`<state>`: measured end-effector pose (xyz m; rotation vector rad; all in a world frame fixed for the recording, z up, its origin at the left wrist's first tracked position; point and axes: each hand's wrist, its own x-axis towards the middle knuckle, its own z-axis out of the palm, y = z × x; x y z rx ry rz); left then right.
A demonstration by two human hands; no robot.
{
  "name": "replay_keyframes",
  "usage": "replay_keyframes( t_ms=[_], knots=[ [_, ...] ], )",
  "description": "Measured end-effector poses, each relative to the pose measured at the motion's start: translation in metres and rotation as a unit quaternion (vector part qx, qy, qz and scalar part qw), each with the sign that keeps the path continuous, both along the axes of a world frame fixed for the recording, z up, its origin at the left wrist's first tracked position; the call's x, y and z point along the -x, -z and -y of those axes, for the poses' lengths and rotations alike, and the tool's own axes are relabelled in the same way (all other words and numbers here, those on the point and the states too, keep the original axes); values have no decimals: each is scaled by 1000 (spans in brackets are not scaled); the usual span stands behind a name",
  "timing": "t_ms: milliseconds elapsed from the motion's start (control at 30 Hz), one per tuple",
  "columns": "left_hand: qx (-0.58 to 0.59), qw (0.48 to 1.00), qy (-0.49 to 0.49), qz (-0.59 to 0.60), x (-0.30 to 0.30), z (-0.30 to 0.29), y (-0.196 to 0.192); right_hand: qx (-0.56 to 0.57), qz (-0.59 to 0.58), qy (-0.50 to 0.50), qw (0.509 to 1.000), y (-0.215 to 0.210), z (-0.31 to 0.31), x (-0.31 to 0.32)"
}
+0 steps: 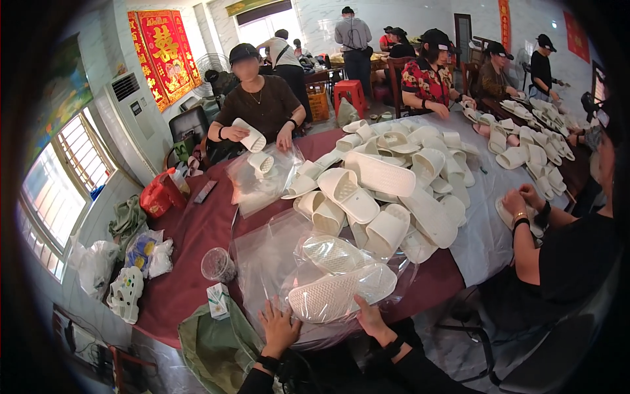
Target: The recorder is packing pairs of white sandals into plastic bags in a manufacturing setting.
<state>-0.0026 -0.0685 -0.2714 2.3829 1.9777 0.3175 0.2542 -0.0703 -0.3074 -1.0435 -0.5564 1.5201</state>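
Observation:
Right in front of me lies a pair of white slippers (341, 293) inside a clear plastic bag, soles or footbeds with a woven-looking pattern showing. My right hand (373, 322) grips the lower right edge of the bagged slippers, thumb on top and the other fingers partly hidden. My left hand (278, 328) is at the bag's lower left, fingers spread over the clear plastic. Under and beside the pair are flat clear bags (259, 253). Just beyond rises a big heap of loose white slippers (387, 174).
A clear round tub (218, 264), a small white box (218, 301) and a green cloth bag (213, 341) are left of my hands on the dark red tablecloth (177, 282). Across the table a person (256, 105) holds a slipper. Another person (558, 243) works close on my right.

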Motion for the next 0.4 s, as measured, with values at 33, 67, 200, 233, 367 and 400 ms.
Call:
replay_keyframes(
  t_ms=[33, 67, 200, 233, 367, 400],
  knots=[
    [2, 1000, 0, -2, 0, 0, 0, -14, 11, -2, 1000, -4, 1, 0],
    [5, 1000, 0, -4, 1, 0, 0, -28, 22, -4, 999, -9, 2, 1],
    [7, 1000, -2, 4, -1, 1, -2, -13, -21, 8, 1000, -19, 3, 2],
    [6, 1000, -2, 0, 0, 1, -2, -20, -11, 8, 1000, -16, 3, 2],
    [13, 1000, -3, 1, -2, 0, -3, -110, 75, 49, 990, 8, 0, 3],
    [17, 1000, -3, 3, -1, 0, -2, -111, 109, 46, 987, 9, 2, 3]
  ],
)
